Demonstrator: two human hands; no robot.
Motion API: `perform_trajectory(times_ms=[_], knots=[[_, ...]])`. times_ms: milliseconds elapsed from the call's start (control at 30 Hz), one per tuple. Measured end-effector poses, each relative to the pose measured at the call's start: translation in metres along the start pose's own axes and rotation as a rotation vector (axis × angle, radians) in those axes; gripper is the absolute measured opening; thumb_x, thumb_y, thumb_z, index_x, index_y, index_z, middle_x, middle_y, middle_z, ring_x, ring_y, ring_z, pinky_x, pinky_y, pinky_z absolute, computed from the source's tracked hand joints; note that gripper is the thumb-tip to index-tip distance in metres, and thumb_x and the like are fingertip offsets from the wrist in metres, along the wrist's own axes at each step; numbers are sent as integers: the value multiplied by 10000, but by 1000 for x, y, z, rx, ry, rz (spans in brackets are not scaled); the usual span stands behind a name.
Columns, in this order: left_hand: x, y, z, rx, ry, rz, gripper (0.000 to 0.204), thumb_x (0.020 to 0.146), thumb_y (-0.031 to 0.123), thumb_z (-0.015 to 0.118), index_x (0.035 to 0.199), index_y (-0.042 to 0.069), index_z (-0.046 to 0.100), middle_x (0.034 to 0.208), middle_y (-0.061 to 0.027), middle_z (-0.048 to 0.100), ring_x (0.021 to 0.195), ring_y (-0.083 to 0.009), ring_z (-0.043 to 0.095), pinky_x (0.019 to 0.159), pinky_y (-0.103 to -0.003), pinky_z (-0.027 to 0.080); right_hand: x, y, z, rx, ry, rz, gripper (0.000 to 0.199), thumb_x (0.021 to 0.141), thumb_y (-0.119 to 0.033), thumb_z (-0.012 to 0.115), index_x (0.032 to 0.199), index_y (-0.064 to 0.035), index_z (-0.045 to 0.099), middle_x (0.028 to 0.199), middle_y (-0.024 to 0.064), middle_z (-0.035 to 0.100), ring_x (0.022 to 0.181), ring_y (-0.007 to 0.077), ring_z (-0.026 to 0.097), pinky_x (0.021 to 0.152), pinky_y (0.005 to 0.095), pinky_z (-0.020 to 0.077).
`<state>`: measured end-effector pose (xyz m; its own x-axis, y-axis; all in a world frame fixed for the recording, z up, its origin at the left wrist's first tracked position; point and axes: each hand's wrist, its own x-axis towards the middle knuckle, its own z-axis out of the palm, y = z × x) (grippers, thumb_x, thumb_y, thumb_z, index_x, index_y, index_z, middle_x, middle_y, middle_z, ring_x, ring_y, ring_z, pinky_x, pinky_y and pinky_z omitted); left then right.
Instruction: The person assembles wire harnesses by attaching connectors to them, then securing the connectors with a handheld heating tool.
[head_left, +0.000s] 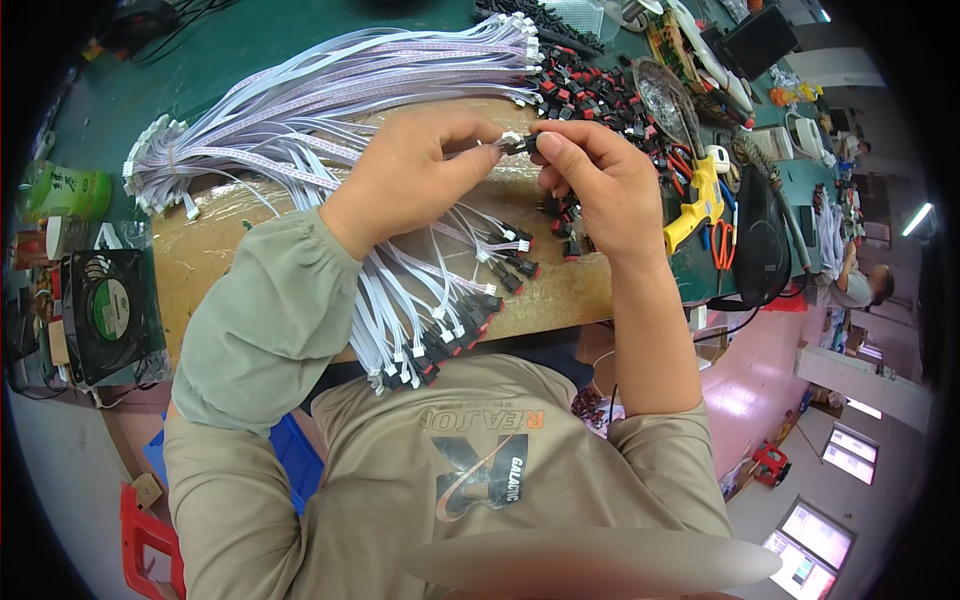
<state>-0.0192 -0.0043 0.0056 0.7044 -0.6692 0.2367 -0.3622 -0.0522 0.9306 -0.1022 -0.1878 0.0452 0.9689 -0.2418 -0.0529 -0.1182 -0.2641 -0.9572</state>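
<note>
My left hand (415, 175) pinches the end of a flat cable whose small white plug (511, 137) shows at the fingertips. Against that plug, a small black connector (530, 144) is pinched between the thumb and fingers of my right hand (608, 190). Whether the two are fully joined I cannot tell. Beyond my left hand lies a large bundle of white flat cables (330, 75) with white plugs at both ends. Below my hands, cables with black-and-red connectors (455, 335) fan out over the board's near edge.
Loose black and red connectors (590, 95) are heaped at the far right of the brown board (215, 260). Right of them are a yellow glue gun (697, 200), orange-handled scissors (722, 243) and a black pouch (760, 245). At left stand a black fan (105, 310) and a green bottle (70, 190).
</note>
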Motion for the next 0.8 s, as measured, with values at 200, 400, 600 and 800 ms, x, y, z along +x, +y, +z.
perform_trajectory(times_ms=[200, 400, 600, 800], knots=[[1, 5, -2, -48, -14, -48, 170, 871, 104, 627, 973, -31, 644, 877, -35, 618, 786, -103, 548, 704, -240, 444, 3, 1, -3, 53, -24, 33, 209, 891, -178, 652, 1029, -23, 678, 775, -9, 644, 661, 43, 564, 587, 194, 453], [1, 9, -2, -33, -1, -59, 164, 867, 105, 637, 953, -34, 650, 869, -39, 627, 807, -111, 557, 730, -242, 444, 1, 1, -1, 84, -28, 33, 202, 887, -162, 656, 1039, -31, 679, 776, -16, 641, 660, 41, 563, 579, 188, 448], [2, 10, 1, -67, 11, -25, 159, 862, 98, 640, 949, -34, 657, 887, -46, 639, 837, -114, 568, 756, -245, 451, -2, 3, -6, 73, -48, 9, 220, 879, -128, 659, 1074, -25, 662, 822, -1, 650, 709, 52, 573, 608, 197, 460], [1, 25, -4, -42, -104, -287, 387, 770, 125, 751, 1124, 24, 633, 939, -47, 638, 862, -119, 577, 777, -256, 454, -6, 9, -7, 139, -71, -102, 234, 862, -58, 657, 1092, -19, 646, 913, 26, 651, 794, 77, 582, 658, 210, 467]])
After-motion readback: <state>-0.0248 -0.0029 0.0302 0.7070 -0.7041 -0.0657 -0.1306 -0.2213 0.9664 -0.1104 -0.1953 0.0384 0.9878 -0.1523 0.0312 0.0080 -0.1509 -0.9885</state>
